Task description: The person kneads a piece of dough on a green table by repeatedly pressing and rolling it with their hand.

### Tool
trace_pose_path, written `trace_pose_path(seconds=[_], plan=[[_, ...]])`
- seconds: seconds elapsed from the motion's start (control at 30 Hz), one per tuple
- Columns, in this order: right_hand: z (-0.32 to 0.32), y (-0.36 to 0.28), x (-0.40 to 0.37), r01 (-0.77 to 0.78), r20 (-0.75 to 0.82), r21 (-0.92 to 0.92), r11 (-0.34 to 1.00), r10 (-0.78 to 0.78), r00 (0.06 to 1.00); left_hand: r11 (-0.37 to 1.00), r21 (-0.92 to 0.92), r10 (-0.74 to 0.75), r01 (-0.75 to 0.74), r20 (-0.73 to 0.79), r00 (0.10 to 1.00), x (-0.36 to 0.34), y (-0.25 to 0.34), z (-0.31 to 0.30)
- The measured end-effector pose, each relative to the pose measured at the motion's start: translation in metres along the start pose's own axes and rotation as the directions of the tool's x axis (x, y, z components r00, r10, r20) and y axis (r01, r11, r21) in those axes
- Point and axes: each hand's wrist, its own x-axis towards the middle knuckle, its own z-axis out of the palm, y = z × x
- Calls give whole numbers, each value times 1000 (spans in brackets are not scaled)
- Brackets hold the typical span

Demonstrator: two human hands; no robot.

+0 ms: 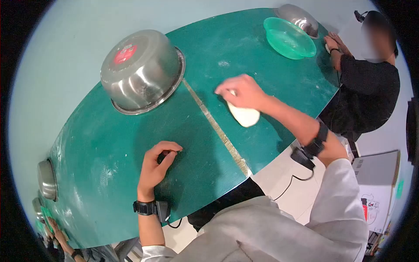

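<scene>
A flattened, pale oblong piece of dough (245, 115) lies on the green table, right of the tape strip. My right hand (244, 91) is over its upper end, fingers curled round it, slightly blurred; that end is mostly hidden. Left of the strip, my left hand (156, 166) is just above the table with its fingers curled and the thumb close to the fingertips. Nothing shows in that hand. Both my wrists wear black straps with small boxes and cables.
A large steel basin (144, 74) rests upside down on the green table (196, 174) beyond my hands. Farther right are a green plastic basin (288, 39) and a steel bowl (299, 19). A co-worker (371, 87) is at the right; another person's hands (56, 231) are at lower left.
</scene>
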Motion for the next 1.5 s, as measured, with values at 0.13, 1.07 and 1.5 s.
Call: trace_pose_path(seconds=[0.13, 1.07, 1.5], plan=[[-22, -28, -38, 207, -323, -117, 971, -235, 917, 999, 25, 36, -37, 27, 999, 3, -2, 0], [13, -36, 20, -84, -178, -421, 903, 9, 984, 962, 224, 141, -158, 93, 986, 8, 3, 0], [-47, -66, -28, -158, 251, -92, 983, 176, 952, 967, 220, 118, -131, 70, 991, 1, 1, 1]])
